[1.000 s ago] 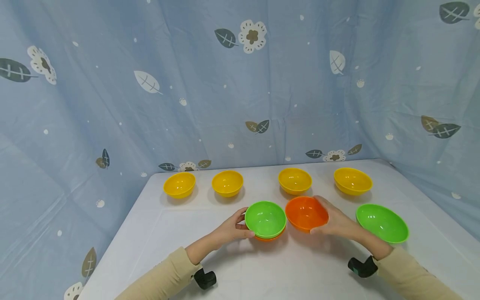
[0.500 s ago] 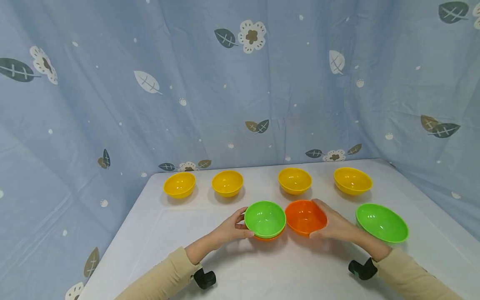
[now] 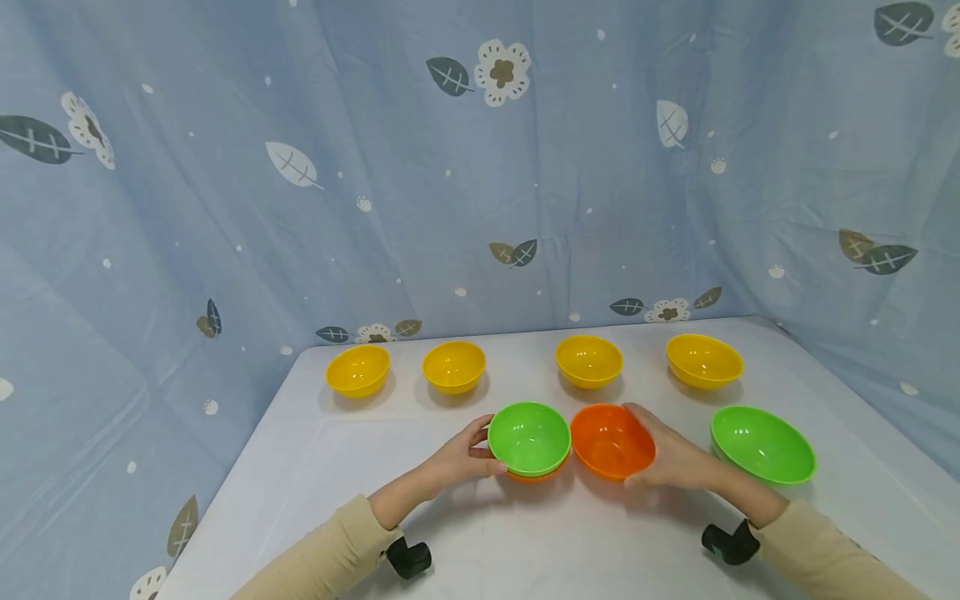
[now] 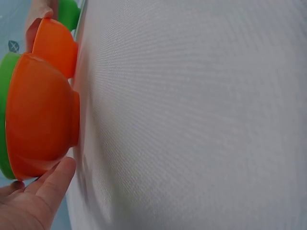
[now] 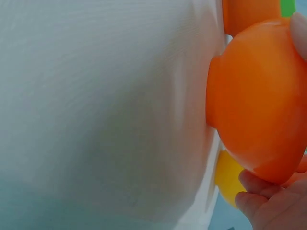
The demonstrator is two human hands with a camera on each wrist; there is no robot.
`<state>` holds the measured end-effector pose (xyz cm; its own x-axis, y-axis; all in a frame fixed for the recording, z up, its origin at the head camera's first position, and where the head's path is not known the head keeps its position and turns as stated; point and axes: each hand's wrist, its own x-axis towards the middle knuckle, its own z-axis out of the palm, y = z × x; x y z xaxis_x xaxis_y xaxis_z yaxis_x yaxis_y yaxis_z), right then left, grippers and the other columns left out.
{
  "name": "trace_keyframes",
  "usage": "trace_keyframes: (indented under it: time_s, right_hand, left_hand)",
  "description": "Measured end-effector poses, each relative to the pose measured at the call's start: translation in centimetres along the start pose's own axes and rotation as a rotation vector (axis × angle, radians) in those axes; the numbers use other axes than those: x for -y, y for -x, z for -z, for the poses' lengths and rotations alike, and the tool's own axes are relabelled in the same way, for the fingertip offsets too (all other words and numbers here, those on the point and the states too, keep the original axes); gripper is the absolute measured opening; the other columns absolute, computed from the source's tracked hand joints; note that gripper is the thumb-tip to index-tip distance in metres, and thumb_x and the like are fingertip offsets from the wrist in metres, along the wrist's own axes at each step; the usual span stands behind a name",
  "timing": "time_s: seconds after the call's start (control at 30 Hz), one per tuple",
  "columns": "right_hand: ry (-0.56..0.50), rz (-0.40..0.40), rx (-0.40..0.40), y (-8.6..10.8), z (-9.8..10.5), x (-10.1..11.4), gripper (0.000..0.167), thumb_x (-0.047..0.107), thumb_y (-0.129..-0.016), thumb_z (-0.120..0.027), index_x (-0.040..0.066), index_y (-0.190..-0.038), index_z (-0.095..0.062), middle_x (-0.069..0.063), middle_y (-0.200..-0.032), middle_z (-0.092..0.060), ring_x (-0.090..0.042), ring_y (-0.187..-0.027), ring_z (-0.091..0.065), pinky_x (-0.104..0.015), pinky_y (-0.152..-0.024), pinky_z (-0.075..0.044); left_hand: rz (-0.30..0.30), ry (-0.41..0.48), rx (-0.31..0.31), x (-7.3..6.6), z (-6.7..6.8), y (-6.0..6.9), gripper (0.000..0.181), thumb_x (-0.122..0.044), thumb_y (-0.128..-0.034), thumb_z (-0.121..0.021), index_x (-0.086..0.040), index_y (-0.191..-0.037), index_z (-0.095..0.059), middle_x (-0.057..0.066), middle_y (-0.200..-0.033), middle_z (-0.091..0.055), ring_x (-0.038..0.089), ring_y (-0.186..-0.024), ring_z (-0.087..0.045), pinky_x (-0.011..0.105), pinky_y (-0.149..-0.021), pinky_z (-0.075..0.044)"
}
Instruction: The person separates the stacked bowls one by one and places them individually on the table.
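At the middle of the table, a green bowl (image 3: 529, 438) sits inside an orange bowl (image 4: 41, 117), of which the head view shows just a strip below the green rim. My left hand (image 3: 467, 451) holds this pair at its left side, thumb in front and fingers behind. Right beside the pair is another orange bowl (image 3: 612, 443), upright, its base at the tabletop in the right wrist view. My right hand (image 3: 670, 450) grips that bowl by its right side, thumb near the front and fingers at the back. The two orange bowls stand side by side, nearly touching.
Along the back stand several yellow bowls (image 3: 588, 362) in a row. A larger green bowl (image 3: 762, 445) is to the right, beyond my right wrist. White cloth covers the table (image 3: 360, 467), and a blue patterned curtain (image 3: 420, 208) hangs behind it.
My right hand has brought its orange bowl down and slightly nearer to me, beside the stacked pair. The left hand and the pair have stayed in place.
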<state>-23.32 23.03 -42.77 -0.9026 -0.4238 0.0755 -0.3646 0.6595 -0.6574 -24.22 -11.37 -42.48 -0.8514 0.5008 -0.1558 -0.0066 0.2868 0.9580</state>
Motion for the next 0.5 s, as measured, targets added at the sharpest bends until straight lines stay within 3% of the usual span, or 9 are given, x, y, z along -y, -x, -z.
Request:
trace_keyframes:
  time_s: [0.5]
  right_hand:
    - [-0.003, 0.031, 0.039, 0.13, -0.04, -0.33, 0.112, 0.04, -0.064, -0.079, -0.014, -0.138, -0.014, -0.032, -0.14, -0.026, -0.046, -0.123, -0.034, -0.06, -0.094, -0.036]
  left_hand:
    - [0.003, -0.012, -0.008, -0.15, 0.13, 0.22, 0.083, -0.019, -0.0816, -0.07, -0.005, -0.145, -0.018, 0.023, -0.143, -0.032, 0.034, -0.12, -0.047, 0.039, -0.089, -0.048]
